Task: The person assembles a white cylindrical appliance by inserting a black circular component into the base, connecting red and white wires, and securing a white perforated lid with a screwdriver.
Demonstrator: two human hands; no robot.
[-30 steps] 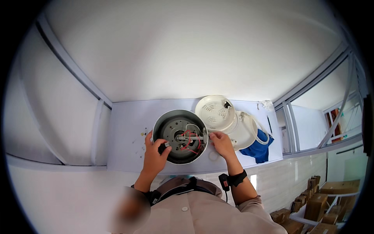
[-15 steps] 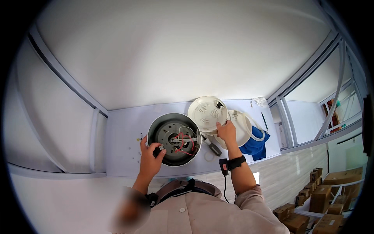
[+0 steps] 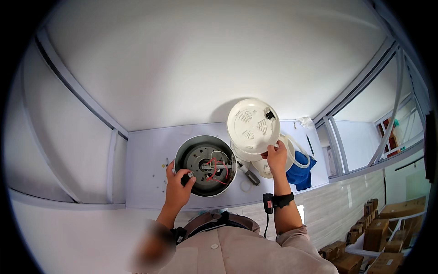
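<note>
My right hand (image 3: 277, 160) pinches the lower edge of a round off-white vented cover (image 3: 250, 130), raised and tilted above the table. A black fitting (image 3: 270, 115) sits near the cover's upper right edge. On the table stands a round appliance housing (image 3: 194, 148), its open end up. Red wires (image 3: 213, 166), a white wire and a metal bracket show inside. My left hand (image 3: 177, 189) is at the housing's left rim, its thumb and fingers closed on a small black part (image 3: 185, 178) with a light metal end. What exactly that part is cannot be made out.
Right of the housing lie a dark-handled screwdriver (image 3: 252, 177) and a clear ring (image 3: 245, 186). A white round part (image 3: 288, 157) and a blue cloth (image 3: 301, 173) are farther right. Small screws (image 3: 164, 182) lie at left. Crumpled white plastic (image 3: 305, 121) rests near the back wall.
The right hand has lifted the cover up and to the right, away from the housing, and its tilt has changed. The left hand has stayed at the housing's rim with the black part.
</note>
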